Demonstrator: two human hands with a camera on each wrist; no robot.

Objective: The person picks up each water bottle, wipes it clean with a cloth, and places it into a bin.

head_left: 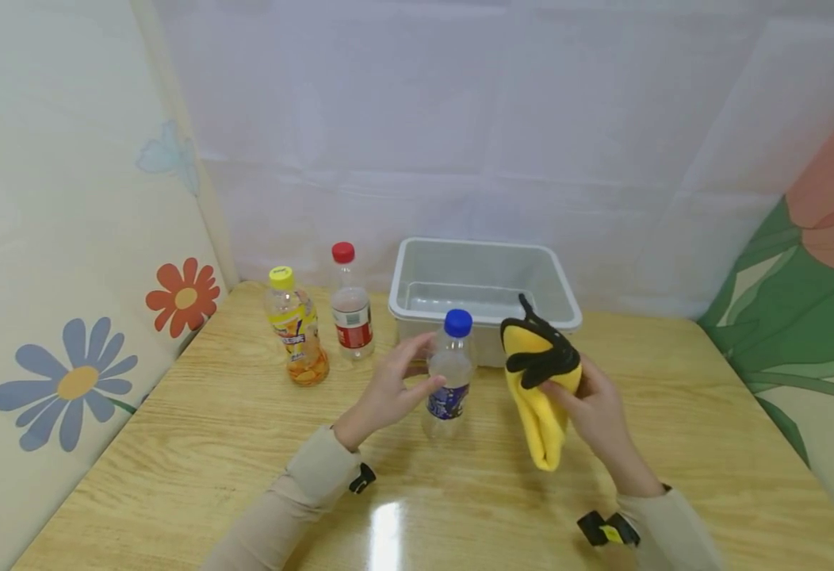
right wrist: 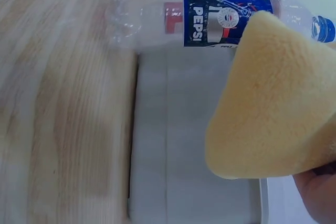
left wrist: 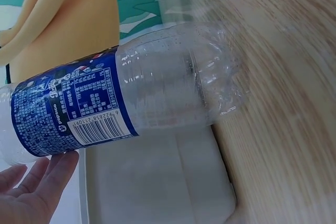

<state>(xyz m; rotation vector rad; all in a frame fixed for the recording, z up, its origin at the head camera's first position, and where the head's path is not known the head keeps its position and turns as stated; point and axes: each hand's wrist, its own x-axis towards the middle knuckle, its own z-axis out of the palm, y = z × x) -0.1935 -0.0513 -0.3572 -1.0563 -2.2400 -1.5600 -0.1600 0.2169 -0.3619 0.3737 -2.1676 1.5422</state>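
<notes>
Fingers of the left hand (head_left: 388,388) are spread, just touching the upright bottle (head_left: 449,373) on the table (head_left: 196,444); the cloth (head_left: 540,381) is pinched by the right hand (head_left: 595,412). Empty, light, easily crushed, the bottle is best gripped at its label.

A light wooden table (head_left: 196,444) stood against a white draped back wall (head_left: 460,119), flanked by flower-printed side panels (head_left: 53,262), glare on the tabletop.

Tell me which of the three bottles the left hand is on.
The blue-capped bottle with the blue label, standing in front of the bin: the left hand touches it. The yellow-capped bottle and red-capped bottle stand apart, further left.
</notes>
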